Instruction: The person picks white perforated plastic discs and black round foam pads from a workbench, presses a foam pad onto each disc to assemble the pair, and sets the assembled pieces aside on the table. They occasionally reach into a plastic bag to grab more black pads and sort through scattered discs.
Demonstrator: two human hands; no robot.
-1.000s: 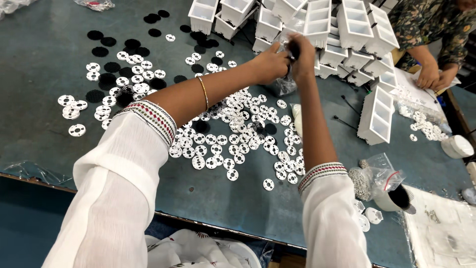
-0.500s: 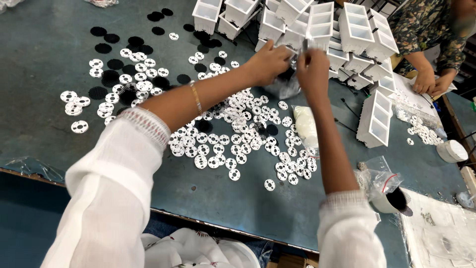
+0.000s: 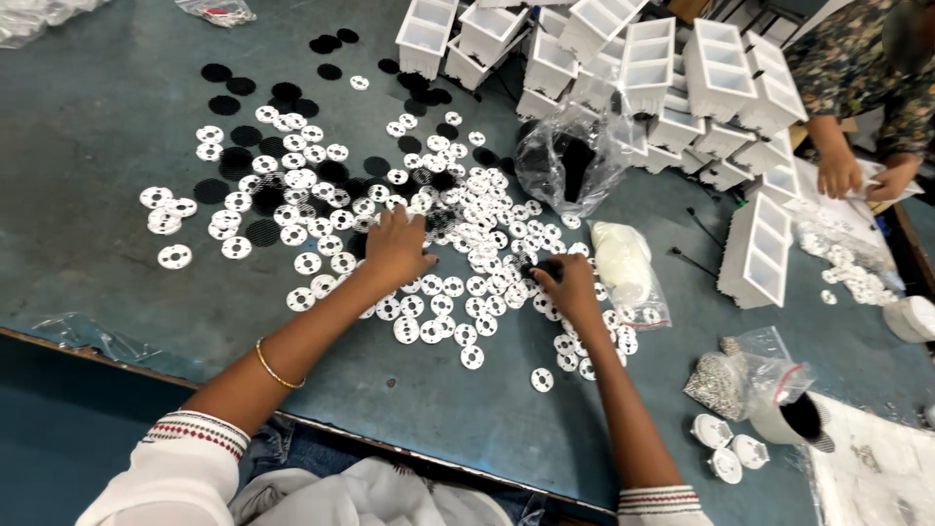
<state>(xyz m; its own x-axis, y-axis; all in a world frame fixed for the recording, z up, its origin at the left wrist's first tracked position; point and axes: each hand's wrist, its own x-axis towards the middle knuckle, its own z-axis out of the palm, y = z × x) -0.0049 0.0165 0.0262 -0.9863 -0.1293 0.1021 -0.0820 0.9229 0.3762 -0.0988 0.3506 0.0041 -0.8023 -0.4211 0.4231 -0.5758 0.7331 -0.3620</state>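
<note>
Both hands are down from the clear bag (image 3: 570, 161): left hand (image 3: 397, 248) and right hand (image 3: 568, 289) now on white discs (image 3: 467, 282), right seemingly pinching a dark piece.

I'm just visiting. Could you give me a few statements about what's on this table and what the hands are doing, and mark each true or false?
1. Both of the person's hands rest among the white discs. True: the left hand and right hand are down on them.
2. The table is red. False: it is dark blue-green.
3. Black discs lie beyond the white ones. True.
4. The white trays are stacked at the near edge. False: they sit at the far side.
5. Another person's hands are at the right. True.
</note>
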